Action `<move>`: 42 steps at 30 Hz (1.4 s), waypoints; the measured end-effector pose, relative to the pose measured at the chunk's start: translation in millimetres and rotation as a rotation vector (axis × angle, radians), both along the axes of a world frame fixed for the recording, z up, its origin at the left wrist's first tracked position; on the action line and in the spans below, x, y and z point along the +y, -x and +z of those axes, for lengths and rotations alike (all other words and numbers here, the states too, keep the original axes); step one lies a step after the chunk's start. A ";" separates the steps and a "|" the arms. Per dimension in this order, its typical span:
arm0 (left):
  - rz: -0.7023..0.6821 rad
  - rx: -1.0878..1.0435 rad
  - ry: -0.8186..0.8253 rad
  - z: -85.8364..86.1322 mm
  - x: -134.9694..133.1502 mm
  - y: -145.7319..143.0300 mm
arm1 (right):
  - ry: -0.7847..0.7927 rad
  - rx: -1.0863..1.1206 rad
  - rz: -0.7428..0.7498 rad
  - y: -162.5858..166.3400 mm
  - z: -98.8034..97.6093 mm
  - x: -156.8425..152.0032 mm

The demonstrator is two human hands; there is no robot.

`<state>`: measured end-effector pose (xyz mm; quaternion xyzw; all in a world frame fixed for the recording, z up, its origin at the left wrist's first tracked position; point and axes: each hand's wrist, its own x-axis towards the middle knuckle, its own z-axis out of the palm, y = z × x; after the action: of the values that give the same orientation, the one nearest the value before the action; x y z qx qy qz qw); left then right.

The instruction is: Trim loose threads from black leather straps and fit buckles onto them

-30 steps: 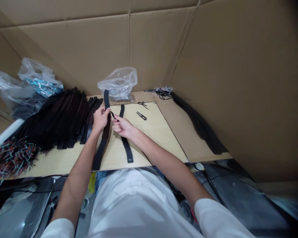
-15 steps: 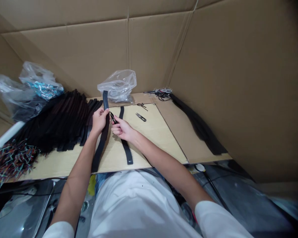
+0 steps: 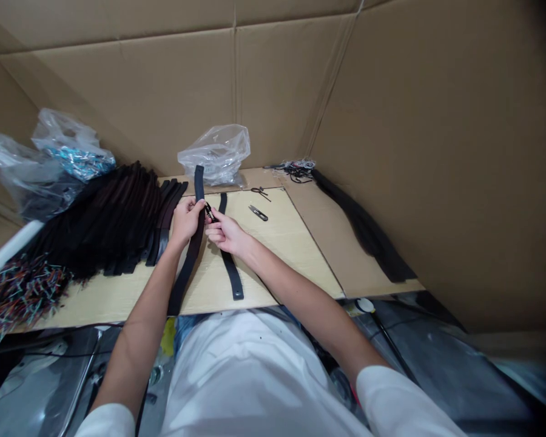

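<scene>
While the left hand (image 3: 186,220) is gripping the strap (image 3: 192,240), its top end is leaning further right than before. The right hand (image 3: 225,233) is pinching a clip (image 3: 208,212) beside the strap.

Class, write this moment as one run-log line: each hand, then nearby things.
left hand: grips long black strap | right hand: pinches small black piece at strap | nearby: second black strap, metal thread snips

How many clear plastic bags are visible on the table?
3. One plastic bag stands at the back centre, against the cardboard wall. Two more lie at the far left: one with blue contents, one nearer the edge. Others may be hidden behind the strap pile.
</scene>
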<state>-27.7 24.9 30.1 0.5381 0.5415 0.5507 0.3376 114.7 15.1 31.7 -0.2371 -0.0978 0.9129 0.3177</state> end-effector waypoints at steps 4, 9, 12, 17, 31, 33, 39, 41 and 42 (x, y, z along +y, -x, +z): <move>0.012 -0.007 0.010 0.8 0.0 -0.5 | 0.000 -0.006 -0.003 1.5 -3.6 3.1; -0.003 -0.004 0.013 -2.0 1.9 0.4 | -0.019 -0.005 -0.001 1.9 -5.8 4.8; -0.003 0.022 -0.001 -5.7 4.0 2.9 | -0.026 -0.011 -0.004 2.2 -6.2 5.3; 0.057 0.085 -0.040 -8.4 6.8 7.7 | -0.081 -0.100 -0.037 4.5 -5.2 2.6; -0.147 -0.490 0.184 23.8 -2.1 6.9 | -1.342 -1.289 -0.379 3.9 -38.1 6.2; -0.197 -0.596 0.249 26.6 -3.3 6.7 | -1.499 -1.435 -0.233 4.4 -41.8 5.7; -0.347 -0.774 0.320 36.4 -14.5 -0.5 | -1.600 -1.501 -0.310 2.7 -33.3 9.5; -0.390 -0.791 0.333 37.7 -17.1 -3.1 | -1.397 -1.262 -0.465 -0.2 -27.0 16.5; -0.410 -0.802 0.340 37.8 -18.0 -4.4 | -1.282 -1.114 -0.514 -2.0 -24.0 20.5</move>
<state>-23.3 6.9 67.9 0.3158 0.3337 0.5406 0.7047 116.7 35.6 7.7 -0.4380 -0.6747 0.3348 0.4908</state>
